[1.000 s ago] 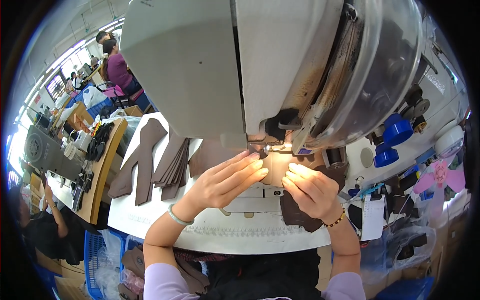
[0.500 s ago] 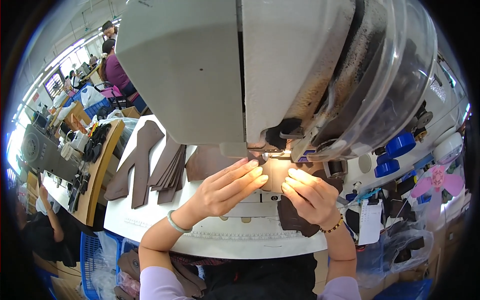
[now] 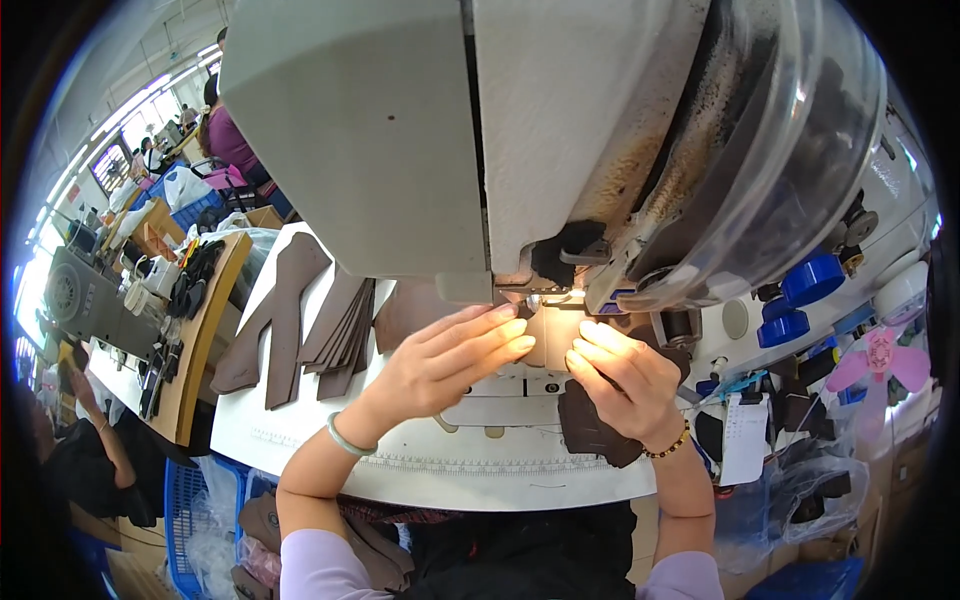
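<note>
Under the needle area of a large grey sewing machine [image 3: 360, 150], a lit brown leather-like piece [image 3: 553, 338] lies on the machine bed. My left hand [image 3: 440, 360] rests on its left side, fingers stretched out and close together, thumb hidden. At the right side my right hand [image 3: 630, 385] lies with fingers extended and slightly bent, their tips on the piece. Neither hand visibly grips it. Another brown piece [image 3: 590, 428] sits beneath and beside my right hand. The needle tip is hard to make out in the glare.
Brown cut pieces [image 3: 340, 335] lie fanned on the white table [image 3: 480, 478] at left. A clear curved shield [image 3: 800, 170] juts out at upper right. Blue spools [image 3: 812, 280] and a pink fan [image 3: 878, 358] stand at right. People work at far left.
My hands stay at the piece, with the left fingertips shifted very slightly. The whole view has tilted a little, so the machine and table appear moved.
</note>
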`<state>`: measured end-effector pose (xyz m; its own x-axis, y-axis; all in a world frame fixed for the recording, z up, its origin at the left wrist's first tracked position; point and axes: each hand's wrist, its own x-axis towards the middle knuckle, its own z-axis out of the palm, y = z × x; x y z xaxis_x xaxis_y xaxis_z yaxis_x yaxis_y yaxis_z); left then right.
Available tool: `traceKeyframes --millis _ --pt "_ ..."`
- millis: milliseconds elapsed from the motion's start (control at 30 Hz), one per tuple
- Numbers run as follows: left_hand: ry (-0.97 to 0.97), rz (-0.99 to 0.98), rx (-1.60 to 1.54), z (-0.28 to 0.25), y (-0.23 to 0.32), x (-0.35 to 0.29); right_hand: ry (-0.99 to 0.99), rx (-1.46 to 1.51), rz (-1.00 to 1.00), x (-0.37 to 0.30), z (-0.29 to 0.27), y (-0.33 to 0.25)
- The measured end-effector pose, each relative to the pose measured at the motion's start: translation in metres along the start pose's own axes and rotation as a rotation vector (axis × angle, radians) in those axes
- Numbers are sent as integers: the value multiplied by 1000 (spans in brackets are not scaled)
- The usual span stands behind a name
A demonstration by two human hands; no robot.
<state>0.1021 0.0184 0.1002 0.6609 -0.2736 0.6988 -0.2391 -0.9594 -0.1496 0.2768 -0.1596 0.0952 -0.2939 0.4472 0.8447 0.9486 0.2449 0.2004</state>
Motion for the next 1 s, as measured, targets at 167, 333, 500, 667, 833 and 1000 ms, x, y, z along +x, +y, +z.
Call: traceKeyframes --millis 167,333,500,667,833,1000 --pt "32 -126 173 1 -20 -24 -22 -17 11 -1 1 1" --pt "58 132 455 -13 -45 -26 17 -20 11 -2 5 4" --pt "15 52 379 -11 -27 -26 57 -36 16 -3 7 5" --pt "79 -12 129 4 14 6 61 -20 39 -5 9 4" --pt "77 -17 130 6 17 6 48 -29 35 -4 7 3" --pt "77 -6 78 3 11 6 34 -50 -4 0 6 4"
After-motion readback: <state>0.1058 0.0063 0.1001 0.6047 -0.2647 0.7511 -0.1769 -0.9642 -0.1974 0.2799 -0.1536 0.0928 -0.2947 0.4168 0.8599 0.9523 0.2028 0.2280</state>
